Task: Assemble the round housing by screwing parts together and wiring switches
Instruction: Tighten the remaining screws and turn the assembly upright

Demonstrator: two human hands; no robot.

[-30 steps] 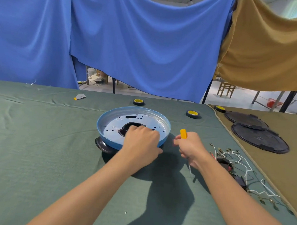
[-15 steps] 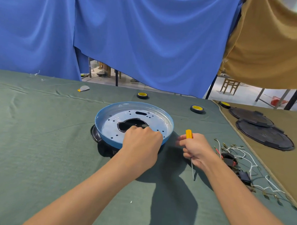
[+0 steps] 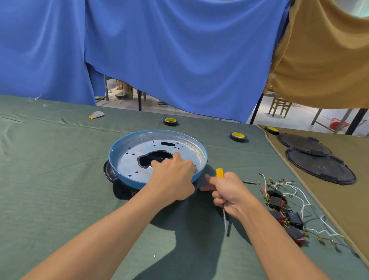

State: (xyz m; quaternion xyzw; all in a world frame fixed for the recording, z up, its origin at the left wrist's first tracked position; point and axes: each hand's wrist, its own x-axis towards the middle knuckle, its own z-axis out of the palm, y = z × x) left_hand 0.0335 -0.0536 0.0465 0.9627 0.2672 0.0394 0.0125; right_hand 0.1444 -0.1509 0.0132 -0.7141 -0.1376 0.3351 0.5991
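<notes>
Left hand (image 3: 174,177) has crept inward over the round housing (image 3: 158,133), grip unclear; right hand (image 3: 230,191), three o'clock, clasps screwdriver (image 3: 219,173), ready.

Smooth painted metal on matt cloth
The blue pan (image 3: 119,172) looks like glossy painted metal, its floor dull silver; the table cloth (image 3: 52,187) is matt green weave; the screwdriver (image 3: 219,173) handle is shiny yellow plastic.

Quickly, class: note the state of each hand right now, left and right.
Left hand: fingers curled inside the round housing; any grip cannot be told.
Right hand: closed, holding the yellow-handled screwdriver.
</notes>
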